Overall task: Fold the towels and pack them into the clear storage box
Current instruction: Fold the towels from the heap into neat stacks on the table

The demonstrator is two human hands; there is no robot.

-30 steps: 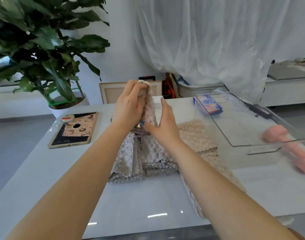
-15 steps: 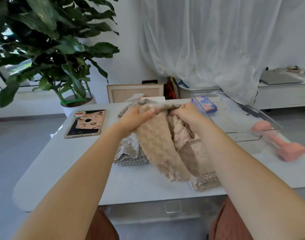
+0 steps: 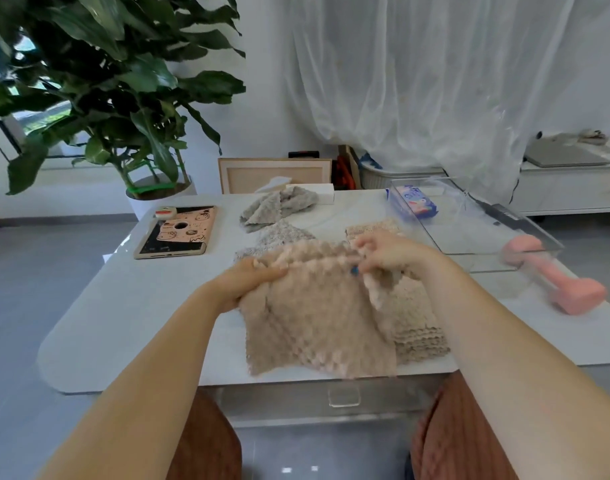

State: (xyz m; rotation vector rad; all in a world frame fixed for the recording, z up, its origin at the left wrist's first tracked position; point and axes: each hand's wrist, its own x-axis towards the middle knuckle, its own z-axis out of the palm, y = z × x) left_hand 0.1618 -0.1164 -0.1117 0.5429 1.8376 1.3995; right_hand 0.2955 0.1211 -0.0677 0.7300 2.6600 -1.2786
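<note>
Both hands hold a beige towel [image 3: 317,317] by its upper edge over the white table [image 3: 123,323]. The left hand [image 3: 244,282] grips the left corner with curled fingers, and the right hand [image 3: 390,254] pinches the right part. The towel hangs toward 6 o'clock, partly covering a folded beige stack [image 3: 418,337]. From it, the clear storage box [image 3: 470,230] stands at 2 o'clock, a grey towel [image 3: 279,206] at 12 o'clock, and a pink dumbbell [image 3: 556,282] at 3 o'clock.

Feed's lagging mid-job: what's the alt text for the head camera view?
The left hand and right hand grip the top edge of a beige bobbled fabric towel spread over the white table. A folded beige towel stack lies under its right side. The clear plastic storage box stands far right, with no towels inside.
</note>
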